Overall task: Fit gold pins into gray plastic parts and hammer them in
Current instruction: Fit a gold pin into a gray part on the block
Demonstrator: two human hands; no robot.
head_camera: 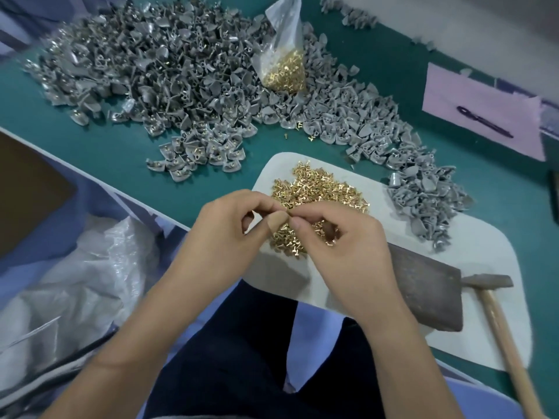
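My left hand [223, 234] and my right hand [338, 237] meet fingertip to fingertip above a heap of gold pins [317, 192] on a white mat [472, 249]. Both hands pinch something small between thumb and fingers; it is mostly hidden, and I cannot tell if it is a pin or a gray part. A small pile of gray plastic parts [426, 198] lies on the mat to the right. A hammer [496, 300] with a wooden handle lies at the mat's right edge beside a dark metal block [429, 288].
A large heap of gray parts [169, 71] covers the green table [106, 140] behind the mat. A clear bag of gold pins [284, 65] stands in it. A pink sheet with a pen [484, 122] lies at the right. A plastic-lined box [75, 267] sits left.
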